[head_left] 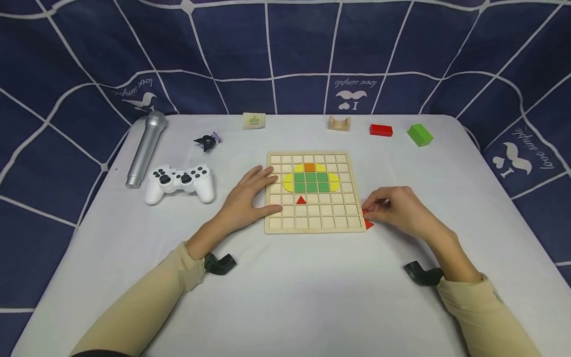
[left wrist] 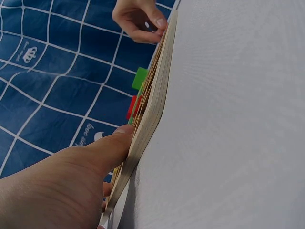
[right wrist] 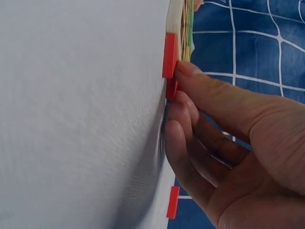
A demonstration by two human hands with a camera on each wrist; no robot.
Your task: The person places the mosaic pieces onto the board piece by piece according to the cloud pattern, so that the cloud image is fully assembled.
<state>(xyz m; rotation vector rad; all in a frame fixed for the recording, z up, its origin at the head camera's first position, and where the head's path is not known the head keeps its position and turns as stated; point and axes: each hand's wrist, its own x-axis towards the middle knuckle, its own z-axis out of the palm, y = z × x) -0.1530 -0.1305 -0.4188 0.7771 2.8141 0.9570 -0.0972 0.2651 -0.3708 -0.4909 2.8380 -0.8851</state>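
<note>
A square wooden grid board (head_left: 290, 224) lies on the table, with yellow, green and orange pieces in its upper middle. One red triangle (head_left: 301, 200) sits alone below them. My left hand (head_left: 243, 201) rests along the board's left edge, fingers spread onto its border and thumb laid over the lower left. Beside the board's right edge, my right hand (head_left: 397, 208) pinches a red piece (right wrist: 171, 89) between thumb and fingertips, its outline mostly hidden. Another red triangular piece (head_left: 369, 224) lies against the board's lower right edge, just beyond those fingers.
On the left are a white game controller (head_left: 180, 181), a grey microphone (head_left: 146, 148) and a small dark figure (head_left: 207, 142). Along the back lie a patterned card (head_left: 254, 121), a wooden cradle-shaped block (head_left: 339, 123), a red block (head_left: 381, 130) and a green block (head_left: 420, 135).
</note>
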